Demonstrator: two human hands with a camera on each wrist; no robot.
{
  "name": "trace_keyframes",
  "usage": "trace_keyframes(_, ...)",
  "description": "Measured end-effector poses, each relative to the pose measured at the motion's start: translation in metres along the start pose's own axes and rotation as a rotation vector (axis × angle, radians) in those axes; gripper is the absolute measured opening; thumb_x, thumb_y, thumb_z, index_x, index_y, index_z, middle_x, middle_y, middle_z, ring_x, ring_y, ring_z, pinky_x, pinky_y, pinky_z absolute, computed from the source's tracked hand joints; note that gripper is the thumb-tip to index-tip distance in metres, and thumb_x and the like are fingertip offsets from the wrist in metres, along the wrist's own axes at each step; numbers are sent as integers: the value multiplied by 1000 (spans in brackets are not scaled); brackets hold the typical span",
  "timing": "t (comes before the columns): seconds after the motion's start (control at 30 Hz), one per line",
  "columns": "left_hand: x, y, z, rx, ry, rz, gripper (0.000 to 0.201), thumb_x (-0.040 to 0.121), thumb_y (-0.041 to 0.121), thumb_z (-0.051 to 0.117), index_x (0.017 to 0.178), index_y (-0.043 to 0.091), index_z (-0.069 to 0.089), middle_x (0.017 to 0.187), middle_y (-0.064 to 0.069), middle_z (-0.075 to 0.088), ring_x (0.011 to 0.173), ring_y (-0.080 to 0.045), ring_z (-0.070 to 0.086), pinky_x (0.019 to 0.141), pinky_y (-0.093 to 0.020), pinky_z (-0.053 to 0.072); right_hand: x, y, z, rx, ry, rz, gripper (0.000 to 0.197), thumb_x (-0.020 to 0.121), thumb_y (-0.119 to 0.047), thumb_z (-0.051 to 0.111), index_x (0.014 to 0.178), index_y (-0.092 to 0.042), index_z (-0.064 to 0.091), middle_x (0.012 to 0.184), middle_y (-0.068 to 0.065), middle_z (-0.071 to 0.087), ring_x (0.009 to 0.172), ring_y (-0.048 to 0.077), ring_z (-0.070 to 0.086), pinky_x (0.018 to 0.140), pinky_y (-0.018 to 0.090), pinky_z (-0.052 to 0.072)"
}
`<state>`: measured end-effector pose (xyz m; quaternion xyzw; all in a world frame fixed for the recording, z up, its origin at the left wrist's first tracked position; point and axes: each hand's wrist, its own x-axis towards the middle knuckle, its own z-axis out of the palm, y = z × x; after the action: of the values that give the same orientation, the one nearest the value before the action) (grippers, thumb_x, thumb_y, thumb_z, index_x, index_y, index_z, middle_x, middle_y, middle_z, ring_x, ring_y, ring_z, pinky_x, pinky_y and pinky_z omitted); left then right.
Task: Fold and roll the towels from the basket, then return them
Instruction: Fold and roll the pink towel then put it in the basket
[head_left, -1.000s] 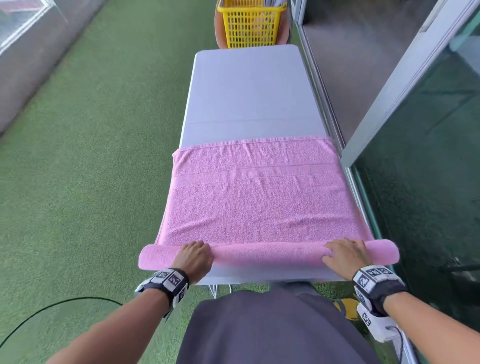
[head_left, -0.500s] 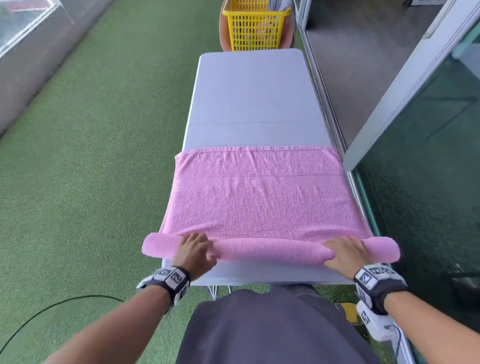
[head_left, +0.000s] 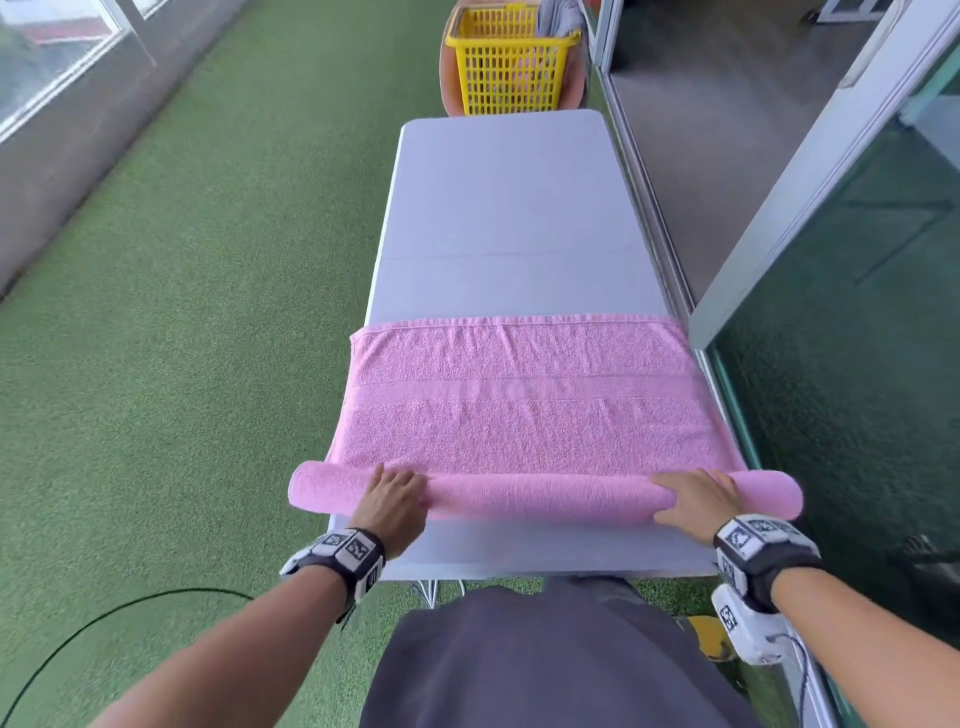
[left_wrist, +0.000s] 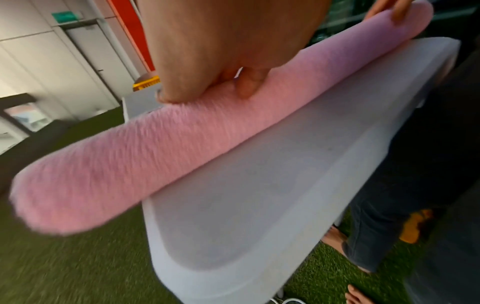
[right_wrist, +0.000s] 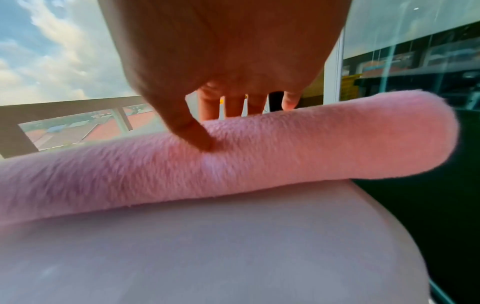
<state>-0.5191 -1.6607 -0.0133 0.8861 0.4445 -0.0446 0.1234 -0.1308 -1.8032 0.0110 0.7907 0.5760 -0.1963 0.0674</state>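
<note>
A pink towel (head_left: 530, 415) lies across the near half of the white table (head_left: 509, 208), its near edge wound into a roll (head_left: 540, 496) whose ends overhang both sides. The left hand (head_left: 392, 506) and right hand (head_left: 693, 501) rest well apart on the roll, fingers laid over its top, thumbs on the near side. At the far end stands a yellow basket (head_left: 511, 65); something pinkish shows through its mesh, unclear what.

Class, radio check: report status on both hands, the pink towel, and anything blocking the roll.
Left hand and right hand press on the roll. Pink towel partly rolled on the white table, far part flat. Path ahead unobstructed; yellow basket beyond the far end.
</note>
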Motion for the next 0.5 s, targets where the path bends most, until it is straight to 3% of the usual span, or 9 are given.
trace_keyframes(0.07, 5, -3, -3, 5, -26, -59, 59, 96, 31, 11, 151, 9, 16, 156, -8, 21, 145, -27, 16, 116, -46, -9, 8, 3, -8, 100, 38, 1, 52, 91, -39, 54, 141, -40, 39, 148, -12, 41, 133, 14, 40, 114, 42, 16)
trace_keyframes(0.1, 4, -4, -4, 8, -56, -75, 67, 92, 43, 2, 152, 13, 2, 158, -6, 3, 147, -26, 1, 114, -43, -14, 9, 4, -7, 134, 61, 1, 53, 95, -42, 48, 145, -38, 32, 152, -14, 30, 139, 12, 32, 116, 46, 10)
trace_keyframes(0.13, 1, -4, -1, 16, -97, -74, 73, 89, 54, -1, 151, 15, -6, 155, -4, -8, 146, -25, -7, 113, -40, -16, 7, 5, -4, 148, 58, -2, 57, 95, -48, 45, 148, -36, 26, 153, -17, 24, 143, 11, 25, 117, 47, 5)
trace_keyframes(0.17, -3, -5, 3, 44, -125, -59, 77, 89, 61, 8, 151, 16, -7, 153, -4, -11, 145, -25, -9, 113, -39, -15, 3, 4, 1, 131, 37, -9, 62, 93, -53, 47, 148, -36, 23, 151, -20, 21, 144, 11, 21, 117, 47, 3)
trace_keyframes(0.23, -14, -7, 10, 98, -106, -12, 83, 89, 56, 45, 151, 13, 11, 156, -5, 8, 146, -27, 8, 116, -41, -4, -10, 5, 18, 64, 33, -28, 70, 87, -46, 61, 147, -35, 26, 151, -17, 28, 143, 13, 23, 117, 46, 3)
trace_keyframes(0.3, -22, -5, 14, 96, -48, 11, 70, 78, 35, 72, 138, 13, 46, 141, -7, 49, 132, -27, 44, 114, -42, 13, -20, 4, 31, 87, 89, -38, 65, 80, -25, 71, 139, -32, 42, 142, -8, 47, 136, 14, 37, 117, 43, 6)
trace_keyframes(0.33, -23, -3, 14, 99, -4, 20, 58, 73, 27, 76, 126, 14, 56, 126, -4, 61, 121, -25, 54, 112, -42, 19, -22, 4, 33, 95, 107, -38, 61, 78, -20, 72, 133, -32, 48, 135, -8, 54, 131, 14, 43, 117, 40, 9)
trace_keyframes(0.4, -18, 2, 6, 97, 28, 6, 39, 77, 23, 69, 115, 18, 61, 114, 2, 64, 111, -21, 56, 112, -40, 23, -19, 1, 27, 67, 88, -28, 52, 78, -26, 70, 127, -32, 52, 129, -11, 58, 122, 11, 49, 116, 39, 15)
trace_keyframes(0.5, -1, 4, -10, 72, 44, -1, 31, 93, 28, 48, 120, 16, 58, 123, 0, 60, 118, -19, 50, 115, -42, 17, -7, -2, 5, 28, 49, 2, 44, 88, -36, 57, 131, -33, 51, 136, -13, 53, 125, 11, 47, 115, 40, 18)
